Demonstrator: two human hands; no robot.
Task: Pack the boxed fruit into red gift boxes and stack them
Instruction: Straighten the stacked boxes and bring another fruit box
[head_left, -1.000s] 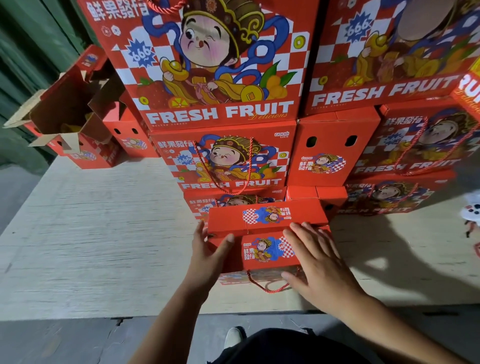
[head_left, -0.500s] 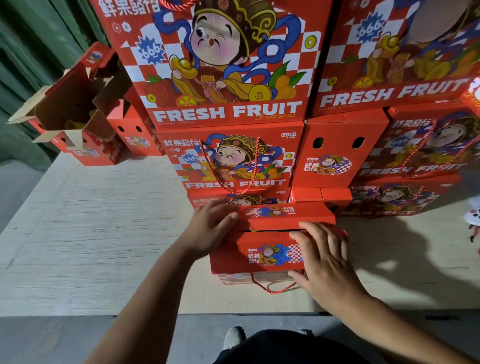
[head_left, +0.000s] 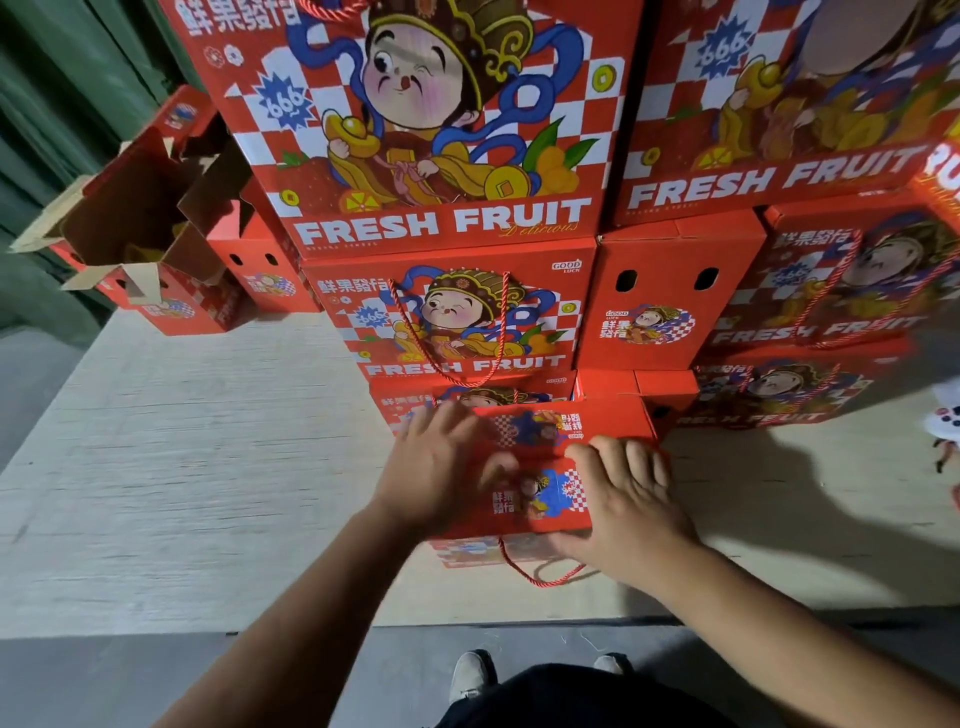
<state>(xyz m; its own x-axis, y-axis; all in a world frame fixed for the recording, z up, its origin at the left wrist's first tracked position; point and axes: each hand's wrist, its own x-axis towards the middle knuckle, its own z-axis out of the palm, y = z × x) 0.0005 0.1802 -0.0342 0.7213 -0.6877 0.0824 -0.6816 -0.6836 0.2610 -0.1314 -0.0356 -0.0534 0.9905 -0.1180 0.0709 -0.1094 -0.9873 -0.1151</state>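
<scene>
Pale wooden platform (head_left: 182, 467), backed by a stack of red gift boxes (head_left: 441, 312) (printed "FRESH FRUIT"). One red gift box (head_left: 550, 499) at the stack's foot: left hand (head_left: 441, 478) and right hand (head_left: 628, 499) flat on its top flaps, fingers spread, gripping nothing.

printed cardboard gift box (head_left: 545, 499), rough wooden board (head_left: 182, 467)

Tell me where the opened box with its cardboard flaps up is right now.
In the head view, the opened box sits at the far left on the wooden platform, beside the stack of closed gift boxes.
</scene>
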